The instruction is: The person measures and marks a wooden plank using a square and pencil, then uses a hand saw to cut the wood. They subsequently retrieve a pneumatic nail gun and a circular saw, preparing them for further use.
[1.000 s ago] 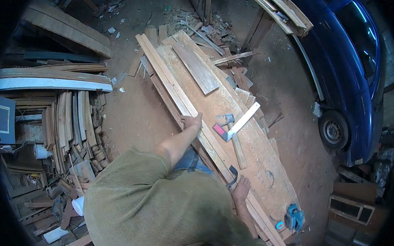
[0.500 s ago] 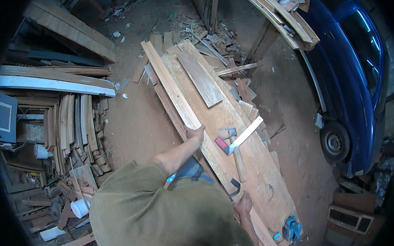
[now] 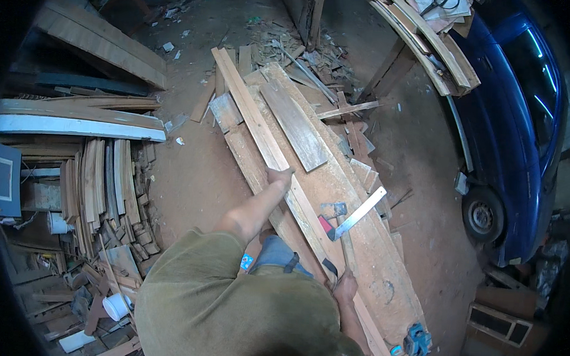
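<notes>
A long, narrow wooden plank (image 3: pixel 255 122) runs diagonally over the workbench (image 3: pixel 383 265), from far left to near right. Midway along it, my left hand (image 3: pixel 280 176) is closed around the plank. My right hand (image 3: pixel 345 287) grips the same piece nearer my body, its fingers partly hidden. Just ahead of that hand, a dark curved strip (image 3: pixel 330 266) lies against the wood; its kind is unclear. A try square (image 3: pixel 361 212) with a red and dark stock lies across a hammer (image 3: pixel 348 249), right of the plank. Farther up rests a short, flat board (image 3: pixel 293 127).
A blue clamp-like tool (image 3: pixel 418 341) and a small blue-faced item (image 3: pixel 396 351) sit at the bench's near end. Stacked timber (image 3: pixel 100 176) fills the left side. Wood scraps (image 3: pixel 315 68) lie beyond the bench; a blue car (image 3: pixel 513 124) stands at right.
The plank has shifted and turned on the bench, its far end moving away and its near end leftward. Both hands went with it, and the dark strip now sits closer to my right hand.
</notes>
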Available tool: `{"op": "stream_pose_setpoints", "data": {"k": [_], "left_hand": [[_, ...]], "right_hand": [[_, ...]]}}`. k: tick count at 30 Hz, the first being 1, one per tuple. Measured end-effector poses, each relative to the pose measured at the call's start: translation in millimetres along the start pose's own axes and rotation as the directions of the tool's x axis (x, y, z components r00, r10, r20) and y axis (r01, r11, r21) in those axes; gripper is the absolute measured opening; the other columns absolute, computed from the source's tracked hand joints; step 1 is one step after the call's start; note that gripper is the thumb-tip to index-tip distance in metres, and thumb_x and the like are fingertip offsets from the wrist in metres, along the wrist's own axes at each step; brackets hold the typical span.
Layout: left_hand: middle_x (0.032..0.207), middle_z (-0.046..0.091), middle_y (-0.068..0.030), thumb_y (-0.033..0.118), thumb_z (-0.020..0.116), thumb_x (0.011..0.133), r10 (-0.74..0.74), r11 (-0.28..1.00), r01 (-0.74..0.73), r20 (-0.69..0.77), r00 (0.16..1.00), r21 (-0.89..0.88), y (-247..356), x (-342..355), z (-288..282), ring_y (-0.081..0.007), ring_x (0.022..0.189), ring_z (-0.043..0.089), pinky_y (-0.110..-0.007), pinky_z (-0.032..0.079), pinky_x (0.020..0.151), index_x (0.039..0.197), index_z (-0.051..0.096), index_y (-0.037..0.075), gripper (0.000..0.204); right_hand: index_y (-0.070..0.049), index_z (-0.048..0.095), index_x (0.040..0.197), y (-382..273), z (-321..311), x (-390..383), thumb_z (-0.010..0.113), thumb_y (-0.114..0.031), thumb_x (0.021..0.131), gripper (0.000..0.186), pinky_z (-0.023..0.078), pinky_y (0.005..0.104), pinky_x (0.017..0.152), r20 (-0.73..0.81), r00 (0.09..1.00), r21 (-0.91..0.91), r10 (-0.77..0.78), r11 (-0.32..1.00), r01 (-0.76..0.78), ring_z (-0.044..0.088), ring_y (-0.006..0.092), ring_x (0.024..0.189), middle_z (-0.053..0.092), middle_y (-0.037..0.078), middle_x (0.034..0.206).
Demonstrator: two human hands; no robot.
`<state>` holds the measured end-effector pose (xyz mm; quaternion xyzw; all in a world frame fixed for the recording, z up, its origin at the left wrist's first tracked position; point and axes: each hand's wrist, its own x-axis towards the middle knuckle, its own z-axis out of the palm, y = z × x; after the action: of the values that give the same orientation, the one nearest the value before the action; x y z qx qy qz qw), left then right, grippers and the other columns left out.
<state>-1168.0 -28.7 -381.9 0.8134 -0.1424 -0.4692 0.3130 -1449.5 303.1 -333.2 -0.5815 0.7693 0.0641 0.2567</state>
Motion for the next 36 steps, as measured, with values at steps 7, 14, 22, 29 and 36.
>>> {"op": "stream_pose_setpoints", "data": {"k": [7,14,22,29,36], "left_hand": [[0.145,0.040,-0.0311,0.039,0.086,0.069,-0.069,0.957,0.076,-0.033,0.997,0.280,-3,40,1,-0.0388,0.133,0.045,-0.036,0.039,0.113,0.150,0.001,-0.010,0.128],[0.139,0.048,-0.0271,0.041,0.081,0.079,0.203,0.954,-0.241,0.205,0.957,0.178,-8,37,-29,-0.0332,0.125,0.052,-0.035,0.042,0.106,0.142,0.027,-0.011,0.098],[0.120,0.058,-0.0117,0.050,0.071,0.086,-0.034,0.930,-0.116,0.395,0.918,0.349,-64,81,-135,-0.0165,0.087,0.059,-0.030,0.050,0.068,0.143,0.039,-0.002,0.083],[0.113,0.059,-0.0086,0.050,0.071,0.086,-0.195,0.837,0.079,0.160,0.968,0.542,-71,96,-231,-0.0181,0.086,0.060,-0.031,0.050,0.065,0.135,0.050,0.002,0.072],[0.111,0.061,-0.0089,0.052,0.071,0.086,-0.134,0.869,0.042,0.154,0.979,0.493,-51,122,-223,-0.0207,0.090,0.061,-0.031,0.052,0.066,0.129,0.053,0.005,0.066]], "right_hand": [[0.001,0.054,0.120,-2,2,23,0.081,-0.039,0.069,0.071,0.050,0.0472,0.088,0.103,0.995,0.100,-0.014,0.995,0.003,0.064,0.0389,0.102,0.064,0.024,0.111],[0.003,0.068,0.100,-6,-6,78,0.070,-0.045,0.087,0.050,0.051,0.0361,0.075,0.267,0.940,0.429,0.211,0.848,-0.312,0.067,0.0219,0.087,0.069,0.018,0.087],[0.000,0.066,0.105,2,27,143,0.073,-0.046,0.082,0.052,0.050,0.0405,0.078,-0.068,0.889,0.569,0.453,0.750,-0.339,0.065,0.0330,0.084,0.067,0.021,0.089],[-0.004,0.064,0.116,-39,21,191,0.087,-0.046,0.061,0.074,0.048,0.0411,0.094,-0.045,0.900,0.383,0.433,0.840,-0.385,0.056,0.0327,0.114,0.060,0.018,0.115],[0.000,0.063,0.111,1,12,219,0.090,-0.038,0.056,0.071,0.050,0.0427,0.088,0.368,0.905,0.544,0.211,0.741,-0.394,0.063,0.0339,0.102,0.065,0.019,0.105]]}}
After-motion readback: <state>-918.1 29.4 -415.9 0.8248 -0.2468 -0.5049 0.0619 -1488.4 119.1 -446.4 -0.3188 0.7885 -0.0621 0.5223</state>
